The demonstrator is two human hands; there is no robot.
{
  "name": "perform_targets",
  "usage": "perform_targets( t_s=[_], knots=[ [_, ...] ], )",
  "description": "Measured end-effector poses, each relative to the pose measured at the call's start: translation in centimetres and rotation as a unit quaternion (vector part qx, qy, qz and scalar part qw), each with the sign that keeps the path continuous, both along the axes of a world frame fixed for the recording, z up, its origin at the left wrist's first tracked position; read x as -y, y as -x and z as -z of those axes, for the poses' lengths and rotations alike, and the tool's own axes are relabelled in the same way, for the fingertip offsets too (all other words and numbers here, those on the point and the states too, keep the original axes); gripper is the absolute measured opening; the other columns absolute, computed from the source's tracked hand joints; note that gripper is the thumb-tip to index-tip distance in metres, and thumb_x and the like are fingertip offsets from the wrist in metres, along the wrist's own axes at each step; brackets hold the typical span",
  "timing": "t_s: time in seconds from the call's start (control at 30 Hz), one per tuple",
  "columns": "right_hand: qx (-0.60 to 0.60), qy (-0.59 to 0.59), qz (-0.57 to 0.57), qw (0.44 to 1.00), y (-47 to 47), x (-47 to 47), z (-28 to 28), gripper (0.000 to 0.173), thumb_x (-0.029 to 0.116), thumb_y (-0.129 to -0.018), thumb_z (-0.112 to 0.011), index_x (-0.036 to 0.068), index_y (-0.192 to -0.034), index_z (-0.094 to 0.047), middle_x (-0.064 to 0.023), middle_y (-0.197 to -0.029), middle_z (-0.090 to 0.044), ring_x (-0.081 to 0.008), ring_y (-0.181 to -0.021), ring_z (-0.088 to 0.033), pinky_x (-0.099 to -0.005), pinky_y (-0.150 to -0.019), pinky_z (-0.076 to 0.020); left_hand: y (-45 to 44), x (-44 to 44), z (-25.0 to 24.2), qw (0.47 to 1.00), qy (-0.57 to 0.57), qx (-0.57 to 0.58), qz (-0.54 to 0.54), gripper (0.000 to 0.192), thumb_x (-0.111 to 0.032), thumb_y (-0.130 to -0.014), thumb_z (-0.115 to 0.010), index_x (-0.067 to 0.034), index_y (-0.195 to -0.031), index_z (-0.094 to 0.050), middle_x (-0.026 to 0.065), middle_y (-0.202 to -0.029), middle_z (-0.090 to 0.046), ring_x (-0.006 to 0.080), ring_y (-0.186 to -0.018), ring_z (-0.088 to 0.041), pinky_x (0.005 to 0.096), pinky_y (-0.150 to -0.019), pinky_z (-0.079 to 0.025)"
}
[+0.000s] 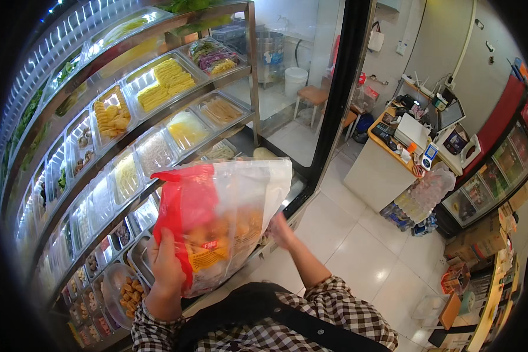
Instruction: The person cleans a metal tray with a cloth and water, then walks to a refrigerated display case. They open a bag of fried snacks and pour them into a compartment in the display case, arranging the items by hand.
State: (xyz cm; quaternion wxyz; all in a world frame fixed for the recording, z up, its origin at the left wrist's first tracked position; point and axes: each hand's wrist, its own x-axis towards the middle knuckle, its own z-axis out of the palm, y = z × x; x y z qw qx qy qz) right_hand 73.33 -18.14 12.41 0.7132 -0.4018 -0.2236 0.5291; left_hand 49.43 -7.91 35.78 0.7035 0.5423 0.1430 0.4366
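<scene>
A large plastic food bag (229,220), red along its left side and clear and white elsewhere, is held up in front of me. Orange-brown pieces show through its lower half, and the front bears printing. My left hand (165,259) grips its left edge, thumb on the near face. At the bag's right edge is my right hand (280,231), blurred, its fingers partly hidden by the bag; their hold is unclear. Below my left hand, a clear plastic tub (112,295) holds brown pieces (134,297). Close behind the bag stands a lit display fridge with metal shelves (158,119).
Clear trays of yellow tofu-skin-like sheets (167,83) and white noodles (154,147) line the shelves. A black door frame (334,110) borders the fridge. Right of the tiled floor (356,246) stand a cluttered counter (374,171), bottle packs (422,198) and cardboard boxes (479,237).
</scene>
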Motion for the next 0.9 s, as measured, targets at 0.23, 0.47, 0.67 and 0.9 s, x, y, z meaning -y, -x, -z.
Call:
perform_targets(
  t_s=[0.23, 0.47, 0.67, 0.9],
  knots=[
    [-0.144, 0.039, -0.245, 0.958, 6.1, -0.1, 11.3, 0.083, 0.072, -0.081, -0.032, 0.013, -0.139, -0.028, -0.0107, -0.129, -0.046, -0.0211, -0.115, -0.044, -0.0400, -0.086, -0.0422, -1.3, -1.4, -0.6, 0.991, 0.075, 0.045, -0.097, 0.039, -0.029, -0.097, -0.037, -0.001, -0.123, -0.044, 0.0099, -0.116, -0.055, 0.0214, -0.099, -0.058, 0.0351, -0.084, -0.048],
    [0.129, 0.068, -0.207, 0.967, 1.9, 0.9, 6.3, 0.058, 0.040, -0.077, -0.064, 0.010, -0.123, -0.047, -0.0035, -0.095, -0.060, -0.0141, -0.076, -0.057, -0.0289, -0.063, -0.0471, 0.9, -7.3, 1.8, 0.967, 0.187, 0.130, -0.113, 0.044, -0.034, -0.096, -0.038, -0.002, -0.125, -0.044, 0.0110, -0.120, -0.053, 0.0243, -0.107, -0.054, 0.0391, -0.091, -0.044],
    [0.380, 0.171, 0.044, 0.908, 3.9, 0.0, 0.8, 0.012, 0.015, -0.077, -0.059, 0.002, -0.078, -0.058, -0.0007, -0.065, -0.056, -0.0073, -0.056, -0.048, -0.0242, -0.050, -0.0415, 4.6, -14.6, 9.8, 0.924, 0.288, 0.191, -0.163, 0.044, -0.036, -0.094, -0.040, -0.003, -0.124, -0.045, 0.0117, -0.118, -0.055, 0.0264, -0.105, -0.055, 0.0413, -0.091, -0.044],
    [0.518, 0.062, 0.073, 0.850, 4.4, -1.0, -3.7, 0.013, 0.008, -0.075, -0.055, 0.001, -0.081, -0.064, -0.0106, -0.071, -0.062, -0.0201, -0.065, -0.058, -0.0313, -0.061, -0.0457, 8.4, -17.4, 16.1, 0.863, 0.395, 0.315, -0.018, 0.060, -0.052, -0.089, -0.040, -0.005, -0.126, -0.044, 0.0159, -0.121, -0.052, 0.0326, -0.107, -0.053, 0.0467, -0.092, -0.042]
  ],
)
